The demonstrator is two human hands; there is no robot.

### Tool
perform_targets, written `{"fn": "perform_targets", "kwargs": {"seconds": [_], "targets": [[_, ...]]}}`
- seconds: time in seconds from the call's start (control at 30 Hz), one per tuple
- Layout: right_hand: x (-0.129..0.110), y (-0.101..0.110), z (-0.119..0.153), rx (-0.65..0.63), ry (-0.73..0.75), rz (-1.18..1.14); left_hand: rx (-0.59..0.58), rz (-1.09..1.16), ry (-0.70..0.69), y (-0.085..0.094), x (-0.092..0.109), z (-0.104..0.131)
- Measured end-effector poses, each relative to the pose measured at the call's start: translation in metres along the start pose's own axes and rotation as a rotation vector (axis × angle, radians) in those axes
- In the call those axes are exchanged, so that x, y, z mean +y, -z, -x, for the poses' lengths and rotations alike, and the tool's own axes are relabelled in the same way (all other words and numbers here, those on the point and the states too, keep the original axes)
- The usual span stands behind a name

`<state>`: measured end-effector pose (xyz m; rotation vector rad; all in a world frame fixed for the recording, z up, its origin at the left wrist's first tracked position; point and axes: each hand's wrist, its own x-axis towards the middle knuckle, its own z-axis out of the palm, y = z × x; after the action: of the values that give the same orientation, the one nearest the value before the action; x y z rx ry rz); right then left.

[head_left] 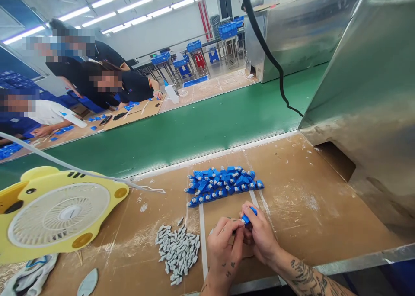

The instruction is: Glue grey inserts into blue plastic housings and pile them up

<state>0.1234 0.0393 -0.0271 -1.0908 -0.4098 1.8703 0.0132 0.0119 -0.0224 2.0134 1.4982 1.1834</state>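
On the near side of the blue heap (223, 181), the right hand (263, 232) had thumb and fingers closed round a small blue piece (248, 217). The left hand (225, 243) had its fingertips pinched together by the piece's pale end; I couldn't tell whether they gripped anything. The piece looked light, stiff, perhaps slick, best taken by its blue sides. Grey pieces (180, 252) lay left of the heap and nearer; beyond it stretched a green surface (162, 133).
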Motion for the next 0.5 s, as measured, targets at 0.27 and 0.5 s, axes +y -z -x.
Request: {"fn": "perform_targets", "kwargs": {"seconds": [0.27,0.5], "targets": [[-0.028,0.044,0.001,-0.183,0.146,0.304,0.012,-0.041,-0.026,0.035,-0.023,-0.046],[-0.066,0.153,0.046,0.253,0.443,0.534,0.220,-0.353,-0.078,0.066,-0.078,-0.085]]}}
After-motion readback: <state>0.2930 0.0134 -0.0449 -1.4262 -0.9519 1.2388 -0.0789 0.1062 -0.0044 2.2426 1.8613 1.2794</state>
